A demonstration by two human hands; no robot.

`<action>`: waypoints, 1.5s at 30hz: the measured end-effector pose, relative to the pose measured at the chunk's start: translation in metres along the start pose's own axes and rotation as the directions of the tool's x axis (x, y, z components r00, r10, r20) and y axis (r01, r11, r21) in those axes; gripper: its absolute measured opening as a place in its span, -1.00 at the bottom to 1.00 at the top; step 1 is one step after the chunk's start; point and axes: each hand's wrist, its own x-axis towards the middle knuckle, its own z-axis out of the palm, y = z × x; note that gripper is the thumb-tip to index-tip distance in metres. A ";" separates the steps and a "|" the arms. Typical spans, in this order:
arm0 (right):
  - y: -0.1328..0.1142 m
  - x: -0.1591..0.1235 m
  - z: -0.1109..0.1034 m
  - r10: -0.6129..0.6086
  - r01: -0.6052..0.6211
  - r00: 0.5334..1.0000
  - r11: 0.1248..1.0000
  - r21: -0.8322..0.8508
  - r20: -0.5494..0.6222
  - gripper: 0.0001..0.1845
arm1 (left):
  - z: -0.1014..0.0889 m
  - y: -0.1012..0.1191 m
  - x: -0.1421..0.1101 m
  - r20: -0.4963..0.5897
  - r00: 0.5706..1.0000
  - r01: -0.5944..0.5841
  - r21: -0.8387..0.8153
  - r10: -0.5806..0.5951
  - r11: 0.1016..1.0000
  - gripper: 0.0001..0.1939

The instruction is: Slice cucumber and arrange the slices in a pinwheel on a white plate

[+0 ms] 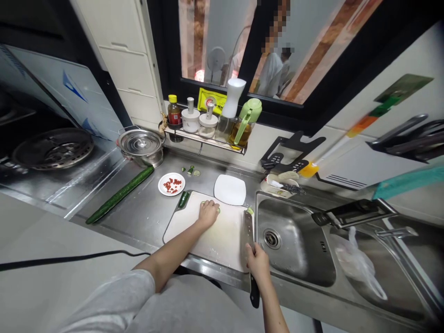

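On the white cutting board [194, 222], my left hand [208, 213] is curled over a cucumber piece [218, 210], which shows only partly past the fingers. My right hand [258, 263] grips a kitchen knife [247, 229] near the base of its blade, and the black handle end sticks out below the hand. The blade lies along the board's right edge, its tip near a small green cucumber bit [250, 211]. Dark green cucumber chunks [183, 199] rest at the board's upper left corner, apart from my left hand.
A whole cucumber [120, 196] lies on the steel counter at left. Behind the board are a plate of chopped red pieces [172, 184], cucumber scraps [190, 170] and a white square plate [230, 189]. The sink [294, 245] borders the right side. A lidded pot [140, 144] stands at back left.
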 end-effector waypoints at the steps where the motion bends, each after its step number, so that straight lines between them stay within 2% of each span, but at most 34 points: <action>1: 0.000 0.000 0.000 0.004 -0.004 1.000 1.000 -0.001 0.004 -0.61 | -0.001 0.000 0.002 0.010 1.000 0.014 0.003 -0.015 1.000 -0.72; 9: -0.004 -0.002 0.000 0.003 -0.003 1.000 1.000 0.001 -0.007 -0.58 | -0.011 0.001 0.011 0.060 0.998 -0.001 0.010 0.000 1.000 -0.75; 14: -0.007 -0.005 0.001 -0.001 0.001 1.000 1.000 -0.026 -0.009 -0.59 | -0.013 0.001 0.015 0.097 0.994 0.056 -0.056 -0.050 0.997 -0.77; 21: -0.009 -0.010 0.000 0.002 -0.002 1.000 1.000 -0.021 0.009 -0.61 | -0.016 0.003 0.012 0.088 0.992 0.096 -0.112 -0.086 0.989 -0.74; 26: -0.011 -0.012 0.000 -0.009 0.011 1.000 0.998 -0.064 0.027 -0.66 | -0.019 0.001 -0.010 0.123 0.974 0.215 -0.264 -0.188 0.940 -0.75; 31: -0.019 -0.012 0.003 -0.025 0.040 0.995 0.988 -0.150 0.098 -0.64 | -0.018 -0.014 -0.046 0.195 0.955 0.280 -0.347 -0.223 0.895 -0.81; 37: -0.044 -0.023 0.011 -0.072 0.146 0.969 0.937 -0.317 0.235 -0.68 | -0.016 -0.041 -0.073 0.137 0.947 0.318 -0.263 -0.291 0.911 -0.79; 45: -0.083 -0.039 0.019 -0.072 0.264 0.909 0.861 -0.434 0.410 -0.73 | -0.010 -0.061 -0.084 0.106 0.948 0.318 -0.223 -0.302 0.921 -0.77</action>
